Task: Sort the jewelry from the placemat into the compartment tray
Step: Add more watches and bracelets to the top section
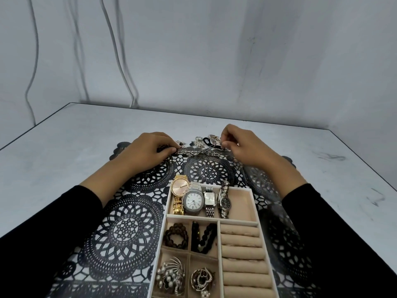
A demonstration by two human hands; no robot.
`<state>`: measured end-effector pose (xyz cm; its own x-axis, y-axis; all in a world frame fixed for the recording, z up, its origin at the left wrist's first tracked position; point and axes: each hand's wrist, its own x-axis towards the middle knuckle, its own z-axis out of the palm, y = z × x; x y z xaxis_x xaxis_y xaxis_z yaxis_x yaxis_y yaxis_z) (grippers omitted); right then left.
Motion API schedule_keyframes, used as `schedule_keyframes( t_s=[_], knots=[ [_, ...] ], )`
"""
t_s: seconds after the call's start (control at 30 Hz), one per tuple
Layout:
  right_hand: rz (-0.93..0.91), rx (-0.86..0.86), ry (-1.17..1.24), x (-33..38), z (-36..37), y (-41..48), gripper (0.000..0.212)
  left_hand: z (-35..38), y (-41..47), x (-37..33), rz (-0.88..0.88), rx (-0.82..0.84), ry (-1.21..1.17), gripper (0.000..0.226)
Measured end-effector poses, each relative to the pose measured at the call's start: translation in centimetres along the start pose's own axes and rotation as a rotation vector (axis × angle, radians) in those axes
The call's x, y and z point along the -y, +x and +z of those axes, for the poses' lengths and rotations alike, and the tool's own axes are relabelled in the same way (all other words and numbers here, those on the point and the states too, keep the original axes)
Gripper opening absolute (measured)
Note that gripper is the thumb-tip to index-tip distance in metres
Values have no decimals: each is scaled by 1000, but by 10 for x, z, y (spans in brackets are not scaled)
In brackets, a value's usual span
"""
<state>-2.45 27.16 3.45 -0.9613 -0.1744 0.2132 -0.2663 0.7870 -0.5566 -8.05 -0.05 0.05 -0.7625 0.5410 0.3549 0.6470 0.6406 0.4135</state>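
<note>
A black lace placemat (pixel 129 229) covers the table's middle. On its far edge lies a small pile of jewelry (pixel 206 141), and a silver chain bracelet (pixel 194 152) stretches between my hands. My left hand (pixel 150 151) pinches its left end and my right hand (pixel 242 147) pinches its right end. A small ring (pixel 193 166) lies on the mat below the bracelet. The beige compartment tray (pixel 255 206) sits near me. Its top section holds several watches (pixel 194 201). Small cells hold bead bracelets (pixel 176 235), a pearl brooch (pixel 170 274) and rings (pixel 202 278). Ring rolls (pixel 242 254) fill the right column.
The pale table (pixel 64 143) spreads around the mat, with bare room left, right and behind the pile. A grey wall (pixel 193 50) with hanging cables (pixel 120 50) stands behind the table's far edge. My black sleeves cover both forearms near the bottom corners.
</note>
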Motion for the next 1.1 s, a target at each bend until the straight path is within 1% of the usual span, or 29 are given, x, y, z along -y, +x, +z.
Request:
schedule_keyframes(
  t_s=[0.17,0.4,0.6,0.77,0.93,1.03,1.1],
  knots=[
    [15,-152,156,-5,0,1,14,-1,0,6,-58,-76,-23,18],
    [19,-241,394,0,-6,1,15,-6,1,13,-140,-78,-35,16],
    [60,-233,415,-5,-4,1,14,-5,2,11,-172,-34,15,23],
    [63,-252,428,-9,-8,0,14,-13,3,16,-201,-27,-6,14],
    [46,-155,371,-8,-4,-3,3,-12,1,17,-208,-28,-33,9],
    [34,-110,330,-7,-1,-4,14,-12,0,17,-209,-32,-46,7],
    [34,-86,289,-8,-1,-4,16,-10,0,17,-210,-43,-52,8]
  ],
)
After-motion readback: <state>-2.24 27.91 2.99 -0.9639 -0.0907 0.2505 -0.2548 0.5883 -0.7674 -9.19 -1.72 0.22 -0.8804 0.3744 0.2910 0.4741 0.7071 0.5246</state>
